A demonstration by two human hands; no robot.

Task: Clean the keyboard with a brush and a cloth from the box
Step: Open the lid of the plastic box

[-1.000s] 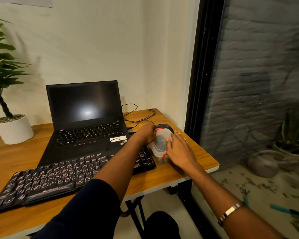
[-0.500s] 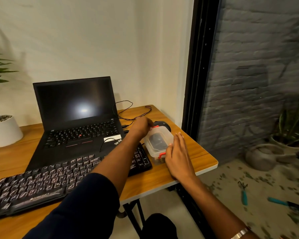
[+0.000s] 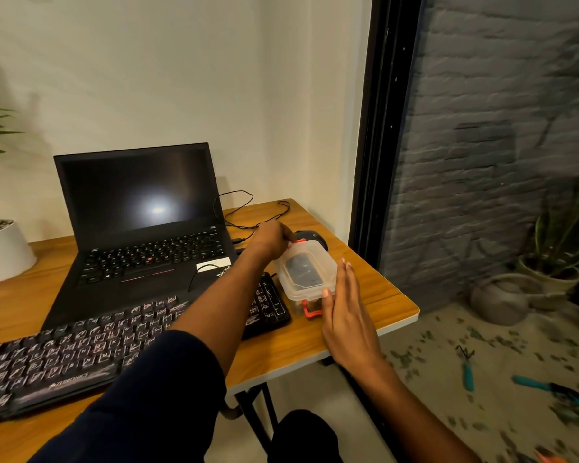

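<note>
At far left a white pot [image 3: 4, 250] with a green plant stands on the wooden tabletop [image 3: 281, 349], partly cut off by the frame edge. Next to it, a black external keyboard [image 3: 81, 355] lies at an angle along the near edge, its right end reaching under the person's left forearm. Behind the keyboard an open black laptop [image 3: 141, 228] sits with a dark screen; thin black cables [image 3: 241, 208] loop on the tabletop to its right.

The left hand [image 3: 270, 240], arm in a dark sleeve, is curled over the far end of a clear plastic box [image 3: 306, 274], at the red clasp there. The box rests near the tabletop's right corner, just beside the keyboard's right end, lid on, with dark contents visible through it. A black mouse [image 3: 311, 237] lies just behind the box.

The right hand [image 3: 345, 315] lies against the box's near right side, fingers straight and together, thumb by the near red clasp; it is not wrapped around anything.

Further right, beyond a dark door frame [image 3: 378, 128], glass shows a brick wall, potted plants and teal-handled tools [image 3: 549, 387] on the ground.
</note>
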